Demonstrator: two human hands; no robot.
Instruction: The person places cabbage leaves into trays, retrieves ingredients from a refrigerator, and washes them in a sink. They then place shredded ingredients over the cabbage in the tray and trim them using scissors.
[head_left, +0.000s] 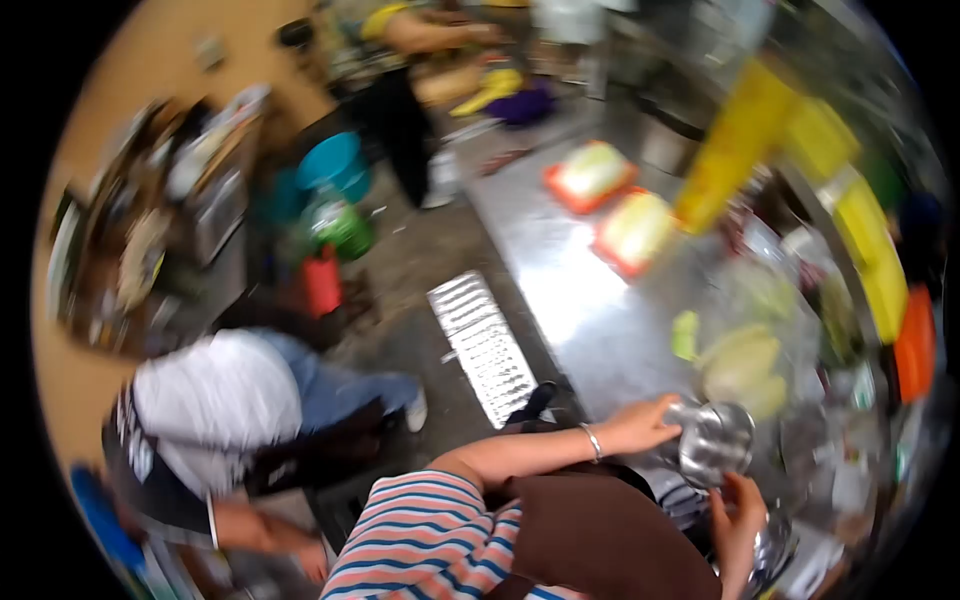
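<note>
A shiny metal bowl [728, 432] is between my two hands, above the right part of the metal counter [560, 290]. My left hand [645, 425], with a bracelet at the wrist, grips the bowl's left side, its fingers closed at the rim. At the bowl's lower edge is my right hand [740, 512], thumb and fingers against the rim. More shiny metalware [772, 548] lies beside my right wrist, partly hidden. Just beyond the bowl are pale leafy vegetables [745, 370], blurred by motion.
Two orange-red trays [628, 262] of pale food stand farther along the counter. Bags and yellow boxes [870, 260] line its right side. A person in white [220, 390] bends over at left; another person's arm [430, 35] shows at the top. A metal grate [485, 345] lies on the floor.
</note>
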